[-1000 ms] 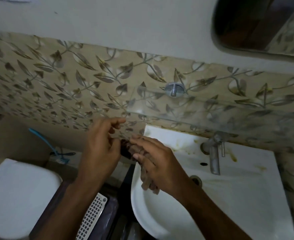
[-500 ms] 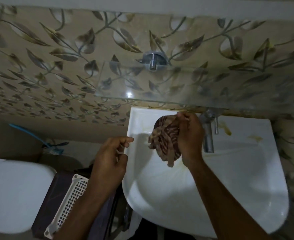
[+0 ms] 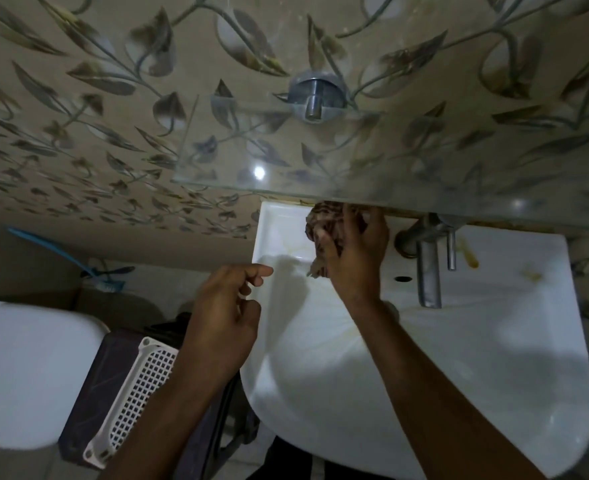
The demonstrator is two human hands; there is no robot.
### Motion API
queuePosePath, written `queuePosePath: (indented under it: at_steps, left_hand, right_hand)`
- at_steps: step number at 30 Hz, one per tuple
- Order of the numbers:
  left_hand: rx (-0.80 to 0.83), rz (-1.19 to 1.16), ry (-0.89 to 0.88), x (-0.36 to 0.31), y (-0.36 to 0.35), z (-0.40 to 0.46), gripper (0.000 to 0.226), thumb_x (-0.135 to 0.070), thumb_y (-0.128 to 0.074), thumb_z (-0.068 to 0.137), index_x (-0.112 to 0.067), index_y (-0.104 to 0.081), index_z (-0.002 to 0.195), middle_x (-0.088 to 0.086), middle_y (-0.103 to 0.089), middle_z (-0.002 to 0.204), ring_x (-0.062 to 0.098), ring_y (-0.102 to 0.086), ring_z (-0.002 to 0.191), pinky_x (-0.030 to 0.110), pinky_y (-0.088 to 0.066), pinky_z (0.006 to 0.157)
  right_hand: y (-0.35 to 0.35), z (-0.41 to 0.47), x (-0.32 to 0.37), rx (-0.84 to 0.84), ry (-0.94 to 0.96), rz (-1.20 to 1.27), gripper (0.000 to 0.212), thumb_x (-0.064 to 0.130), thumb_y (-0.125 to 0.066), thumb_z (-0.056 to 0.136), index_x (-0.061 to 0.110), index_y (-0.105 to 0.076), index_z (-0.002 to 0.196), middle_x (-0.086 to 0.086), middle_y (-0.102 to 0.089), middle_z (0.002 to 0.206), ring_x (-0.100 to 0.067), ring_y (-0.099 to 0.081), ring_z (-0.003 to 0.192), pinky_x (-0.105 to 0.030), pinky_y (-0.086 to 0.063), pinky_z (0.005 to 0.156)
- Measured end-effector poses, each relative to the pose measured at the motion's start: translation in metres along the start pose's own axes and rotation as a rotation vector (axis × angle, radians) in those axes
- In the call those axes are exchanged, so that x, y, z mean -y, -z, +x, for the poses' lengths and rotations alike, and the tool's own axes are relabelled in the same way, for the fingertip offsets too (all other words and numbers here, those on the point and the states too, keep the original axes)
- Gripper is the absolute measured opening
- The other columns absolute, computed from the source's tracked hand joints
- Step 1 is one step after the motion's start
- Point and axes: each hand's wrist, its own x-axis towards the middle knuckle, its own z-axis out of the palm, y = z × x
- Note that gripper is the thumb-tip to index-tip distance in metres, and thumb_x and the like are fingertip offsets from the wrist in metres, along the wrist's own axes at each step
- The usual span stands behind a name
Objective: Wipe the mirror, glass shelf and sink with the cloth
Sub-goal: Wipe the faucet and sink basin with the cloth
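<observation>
My right hand (image 3: pixel 353 258) grips a brown striped cloth (image 3: pixel 320 223), bunched against the back left ledge of the white sink (image 3: pixel 459 358), just under the front edge of the glass shelf (image 3: pixel 372 157). The cloth's top is partly hidden behind the shelf. My left hand (image 3: pixel 227 306) hovers at the sink's left rim, holding nothing, fingers loosely curled and apart. The mirror is out of view.
A chrome tap (image 3: pixel 428 268) stands to the right of my right hand, with yellow stains on the ledge beyond it. A shelf bracket (image 3: pixel 315 97) sits on the leaf-patterned tiles. Lower left: a white toilet tank (image 3: pixel 26 372), a white perforated basket (image 3: pixel 130 400), a blue brush (image 3: pixel 78 265).
My left hand let go of the cloth and stayed at the sink's left rim. My right hand carried the cloth up and back to the ledge under the shelf. The camera tilted down.
</observation>
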Motion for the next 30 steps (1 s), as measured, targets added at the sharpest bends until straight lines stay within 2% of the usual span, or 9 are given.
queuePosePath:
  at_steps: [3,6,9,12,15,17,22,26,30]
  left_hand:
    - [0.018,0.020,-0.040,-0.007,-0.004,0.007,0.055,0.015,-0.056,0.078,-0.026,-0.067,0.114,-0.016,-0.058,0.101,0.002,-0.054,0.089,0.005,-0.040,0.070]
    - [0.041,0.047,-0.079,-0.011,-0.009,0.010,0.054,0.014,-0.057,0.077,-0.027,-0.067,0.111,-0.019,-0.057,0.099,0.003,-0.054,0.086,0.005,-0.039,0.068]
    - [0.062,0.051,-0.080,-0.010,-0.014,0.007,0.053,0.014,-0.058,0.078,-0.026,-0.066,0.111,-0.017,-0.056,0.099,0.005,-0.054,0.087,0.007,-0.039,0.068]
    - [0.069,0.032,-0.079,-0.008,-0.016,0.006,0.056,0.018,-0.057,0.076,-0.024,-0.068,0.112,-0.015,-0.057,0.101,0.006,-0.054,0.091,0.006,-0.039,0.070]
    - [0.084,0.031,-0.078,-0.004,-0.020,0.006,0.058,0.017,-0.057,0.076,-0.026,-0.067,0.113,-0.015,-0.057,0.103,0.004,-0.053,0.091,0.004,-0.038,0.071]
    - [0.101,0.038,-0.082,-0.001,-0.024,0.006,0.057,0.015,-0.058,0.077,-0.027,-0.065,0.114,-0.014,-0.056,0.105,0.003,-0.053,0.093,0.004,-0.039,0.073]
    - [0.137,0.073,-0.101,0.004,-0.035,0.010,0.054,0.010,-0.060,0.079,-0.029,-0.064,0.117,-0.014,-0.055,0.107,0.004,-0.052,0.099,0.003,-0.036,0.079]
    - [0.170,0.152,-0.111,0.012,-0.038,0.018,0.049,0.003,-0.058,0.084,-0.025,-0.062,0.124,-0.011,-0.054,0.116,0.005,-0.050,0.107,0.006,-0.033,0.088]
    - [0.133,0.183,-0.028,0.031,-0.030,0.018,0.044,0.000,-0.058,0.086,-0.023,-0.063,0.123,-0.010,-0.053,0.115,0.009,-0.051,0.104,0.021,-0.040,0.089]
  right_hand:
    - [-0.032,-0.022,0.004,0.139,0.061,-0.147,0.088,0.058,-0.056,0.090,0.012,-0.023,0.156,-0.022,-0.022,0.161,-0.042,-0.023,0.146,-0.058,-0.020,0.118]
    - [-0.060,-0.038,0.027,0.220,0.345,-0.069,0.066,0.037,-0.046,0.101,0.014,-0.019,0.157,-0.019,-0.020,0.163,-0.035,-0.013,0.153,-0.054,-0.014,0.123]
    - [-0.065,-0.035,0.029,0.211,0.418,-0.172,0.063,0.026,-0.050,0.102,0.007,-0.025,0.157,-0.016,-0.016,0.165,-0.031,-0.004,0.155,-0.052,-0.006,0.125]
    - [-0.040,-0.023,0.003,0.138,0.320,-0.373,0.073,0.016,-0.058,0.089,0.003,-0.028,0.155,-0.016,-0.016,0.165,-0.032,-0.006,0.154,-0.050,0.000,0.125]
    - [-0.012,-0.007,-0.034,0.023,0.089,-0.477,0.101,0.033,-0.083,0.066,-0.007,-0.037,0.147,-0.025,-0.033,0.157,-0.039,-0.029,0.147,-0.048,-0.011,0.124]
    - [-0.008,-0.003,-0.039,0.081,-0.033,-0.555,0.120,0.036,-0.095,0.050,-0.008,-0.037,0.146,-0.026,-0.033,0.156,-0.039,-0.031,0.146,-0.048,-0.016,0.124]
    - [-0.027,-0.016,-0.022,0.097,0.118,-0.425,0.096,0.011,-0.081,0.073,-0.004,-0.029,0.152,-0.022,-0.028,0.160,-0.037,-0.026,0.148,-0.046,-0.018,0.124]
    - [-0.014,-0.008,-0.050,0.037,0.058,-0.458,0.111,0.026,-0.089,0.069,0.004,-0.023,0.155,-0.017,-0.030,0.159,-0.031,-0.029,0.147,-0.043,-0.028,0.121]
    - [-0.028,-0.016,-0.014,0.062,0.072,-0.345,0.113,0.026,-0.088,0.069,0.006,-0.019,0.157,-0.016,-0.022,0.163,-0.031,-0.021,0.151,-0.042,-0.020,0.124]
